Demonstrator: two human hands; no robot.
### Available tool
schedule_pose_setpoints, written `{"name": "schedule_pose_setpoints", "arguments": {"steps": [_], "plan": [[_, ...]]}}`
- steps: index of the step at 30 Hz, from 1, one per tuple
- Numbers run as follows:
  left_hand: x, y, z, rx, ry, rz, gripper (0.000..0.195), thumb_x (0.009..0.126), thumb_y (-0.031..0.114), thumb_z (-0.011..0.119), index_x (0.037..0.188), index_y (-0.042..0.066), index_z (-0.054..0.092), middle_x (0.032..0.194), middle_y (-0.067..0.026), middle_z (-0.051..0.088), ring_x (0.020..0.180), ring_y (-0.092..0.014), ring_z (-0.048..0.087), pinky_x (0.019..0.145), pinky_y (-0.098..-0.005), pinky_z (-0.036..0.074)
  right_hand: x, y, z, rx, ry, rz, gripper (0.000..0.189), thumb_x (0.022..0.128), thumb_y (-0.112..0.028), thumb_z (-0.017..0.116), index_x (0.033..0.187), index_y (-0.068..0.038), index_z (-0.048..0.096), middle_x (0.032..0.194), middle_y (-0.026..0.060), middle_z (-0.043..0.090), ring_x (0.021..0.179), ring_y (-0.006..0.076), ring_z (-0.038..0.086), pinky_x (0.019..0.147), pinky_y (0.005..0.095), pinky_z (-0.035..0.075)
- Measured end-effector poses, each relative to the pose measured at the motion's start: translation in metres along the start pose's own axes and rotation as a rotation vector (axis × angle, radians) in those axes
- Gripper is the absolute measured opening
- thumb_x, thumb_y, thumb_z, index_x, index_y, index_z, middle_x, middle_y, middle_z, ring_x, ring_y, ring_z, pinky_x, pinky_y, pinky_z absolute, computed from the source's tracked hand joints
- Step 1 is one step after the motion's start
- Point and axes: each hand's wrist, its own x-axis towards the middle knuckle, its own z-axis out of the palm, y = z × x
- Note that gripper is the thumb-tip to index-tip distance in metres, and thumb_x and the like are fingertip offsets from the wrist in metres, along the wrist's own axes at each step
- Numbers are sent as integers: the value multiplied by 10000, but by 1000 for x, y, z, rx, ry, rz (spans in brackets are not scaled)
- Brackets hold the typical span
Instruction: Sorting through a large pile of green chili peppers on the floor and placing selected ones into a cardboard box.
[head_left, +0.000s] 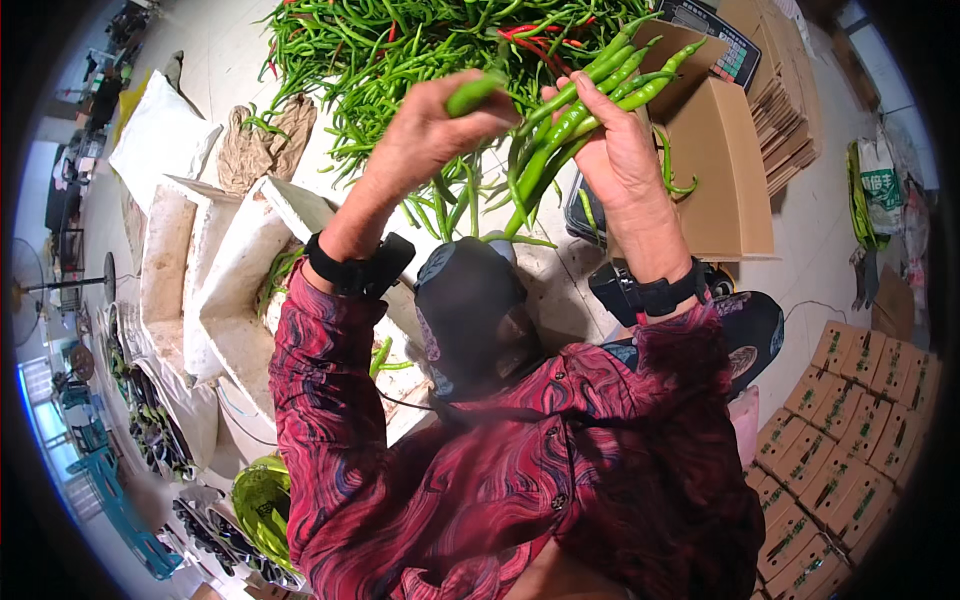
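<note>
Several long green chili peppers (574, 124) lie in a bundle across my right hand (619, 154), its thumb pressed over them and their ends pointing up and to the right. My left hand (450, 120), slightly blurred, is closed around a green pepper (472, 94) just left of the bundle. Beyond both hands spreads a big heap of green chili peppers (420, 45) with a few red chili peppers (532, 37) among them. An open cardboard box (712, 165) stands right of my right hand, with a curved pepper (679, 187) against its near side.
A digital scale's keypad panel (724, 49) is behind the box, beside stacked flat cardboard (787, 112). White foam pieces (232, 225), a brown crumpled cloth or bag (262, 150) and a white sack (165, 142) lie left. Rows of cartons (840, 450) stand lower right.
</note>
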Motion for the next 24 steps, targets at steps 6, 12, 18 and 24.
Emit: {"name": "schedule_pose_setpoints", "arguments": {"steps": [6, 12, 18, 24], "plan": [[11, -2, 34, 447, -109, 75, 435, 748, 250, 758, 1067, -14, 626, 781, -148, 646, 701, -224, 620, 645, -346, 485, -1, 7, 7, -68, 48, 38, 237, 886, -156, 643, 1066, -47, 533, 949, 54, 577, 845, 188, 609, 718, 330, 531], [16, -7, 19, -129, -273, -249, 327, 844, 266, 639, 1082, 43, 655, 728, 28, 560, 656, -55, 459, 585, -216, 361, 8, -5, -2, -17, -99, 211, 224, 856, -134, 687, 1048, -65, 595, 948, 29, 619, 896, 130, 579, 763, 271, 470], [8, -8, 10, -159, -120, -146, 279, 837, 269, 612, 988, 34, 613, 713, 36, 513, 636, -58, 427, 580, -206, 334, 15, -12, -18, 4, -58, 198, 257, 828, -64, 692, 1066, -30, 603, 1019, 79, 622, 875, 125, 578, 685, 247, 449], [-15, 5, 21, 244, -62, -67, 423, 711, 306, 810, 950, 22, 607, 740, -68, 629, 656, -157, 579, 621, -299, 471, 26, -15, -27, 253, 41, 57, 197, 832, 2, 649, 1025, 11, 611, 1033, 130, 616, 902, 171, 605, 741, 263, 512]]}}
